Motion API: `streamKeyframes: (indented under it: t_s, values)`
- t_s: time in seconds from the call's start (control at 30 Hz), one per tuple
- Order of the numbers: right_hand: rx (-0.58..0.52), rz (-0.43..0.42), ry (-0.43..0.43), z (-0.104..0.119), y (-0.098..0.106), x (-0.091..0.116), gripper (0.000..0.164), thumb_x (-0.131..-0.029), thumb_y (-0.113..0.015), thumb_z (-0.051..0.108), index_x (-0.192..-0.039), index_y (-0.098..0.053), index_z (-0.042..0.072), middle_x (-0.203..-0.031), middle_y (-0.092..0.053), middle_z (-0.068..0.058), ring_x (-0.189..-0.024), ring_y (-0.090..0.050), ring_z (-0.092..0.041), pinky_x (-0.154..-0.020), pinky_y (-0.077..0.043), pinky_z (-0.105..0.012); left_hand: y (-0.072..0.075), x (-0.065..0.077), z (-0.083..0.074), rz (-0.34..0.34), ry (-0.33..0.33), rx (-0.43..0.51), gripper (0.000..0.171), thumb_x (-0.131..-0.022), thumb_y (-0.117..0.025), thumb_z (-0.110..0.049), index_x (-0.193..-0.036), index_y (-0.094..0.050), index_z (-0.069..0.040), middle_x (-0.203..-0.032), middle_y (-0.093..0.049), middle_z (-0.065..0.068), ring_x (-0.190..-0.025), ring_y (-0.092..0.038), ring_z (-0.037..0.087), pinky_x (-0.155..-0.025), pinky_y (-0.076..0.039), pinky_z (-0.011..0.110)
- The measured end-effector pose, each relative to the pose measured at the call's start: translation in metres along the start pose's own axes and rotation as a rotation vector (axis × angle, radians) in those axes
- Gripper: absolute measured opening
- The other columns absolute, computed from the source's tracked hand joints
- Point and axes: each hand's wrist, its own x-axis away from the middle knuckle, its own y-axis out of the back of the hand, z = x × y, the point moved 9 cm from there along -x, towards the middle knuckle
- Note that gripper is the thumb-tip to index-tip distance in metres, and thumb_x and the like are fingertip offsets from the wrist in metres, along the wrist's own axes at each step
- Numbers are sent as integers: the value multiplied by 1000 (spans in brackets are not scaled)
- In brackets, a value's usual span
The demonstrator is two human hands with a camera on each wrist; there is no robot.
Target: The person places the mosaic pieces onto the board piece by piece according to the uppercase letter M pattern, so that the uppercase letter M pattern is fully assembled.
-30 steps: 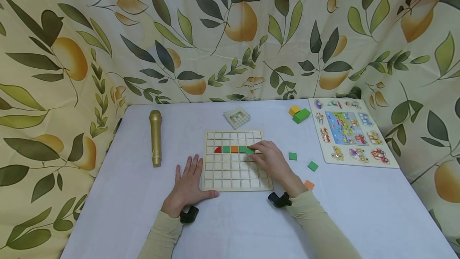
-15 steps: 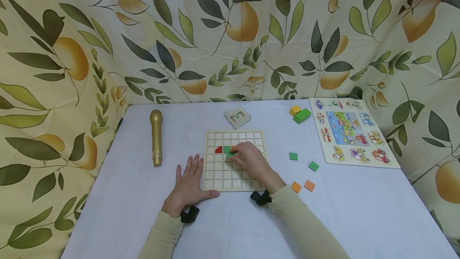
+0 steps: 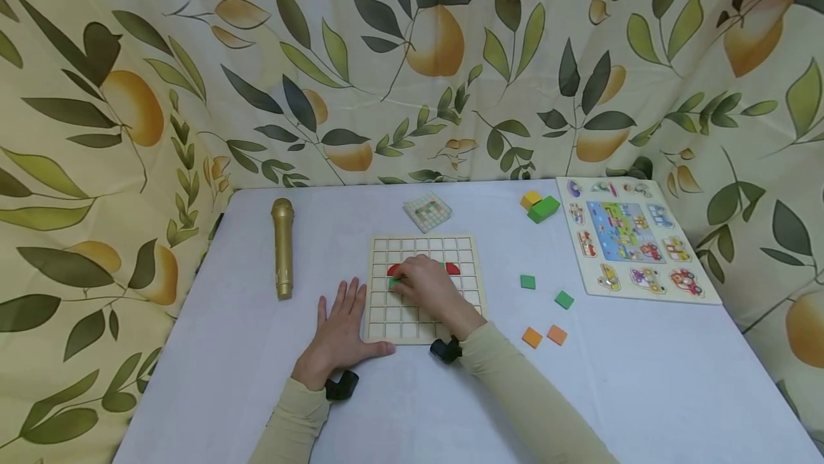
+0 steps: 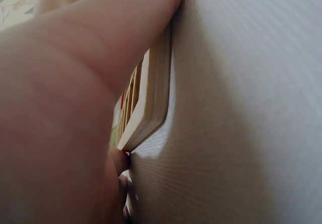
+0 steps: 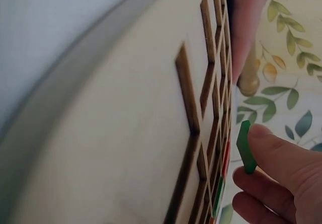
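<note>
A wooden grid board point(image 3: 381, 315) lies on the white-covered table, with a rounded red piece point(image 3: 453, 269) showing in one row. Above that row's left end, my right hand point(image 3: 433, 291) pinches a green square tile point(image 5: 245, 147) between thumb and fingers. The right wrist view shows this tile held clear of the board's surface. Another rounded red piece point(image 3: 393, 269) is partly covered by the fingers, and the pieces between the two red ones are mostly hidden. My left hand point(image 3: 340, 332) rests spread at the board's lower left corner, its thumb along the front edge.
Right of the board lie loose green tiles point(image 3: 528, 282) and orange tiles point(image 3: 531, 337). A green block point(image 3: 543, 209) and a yellow block point(image 3: 531, 199) sit farther back, beside a picture puzzle board point(image 3: 582, 279). A small patterned card point(image 3: 428, 212) and a gold microphone point(image 3: 282, 249) stay behind and left.
My right hand has carried the green tile leftward along the row, from near its right end to its left end. The right red piece is now uncovered. My left hand stays put.
</note>
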Motion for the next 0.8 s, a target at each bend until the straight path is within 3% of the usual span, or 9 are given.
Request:
streamKeyframes:
  t_s: [0.8]
  values:
    - [139, 19, 15, 7, -10, -1, 23, -84, -79, 27, -99, -73, 10, -101, -66, -1, -92, -58, -21, -78, -50, -34, 1, 0, -1, 0, -8, 5, 125, -70, -58, -84, -156, -17, -3, -162, -5, 14, -147, 2, 31, -110, 3, 62]
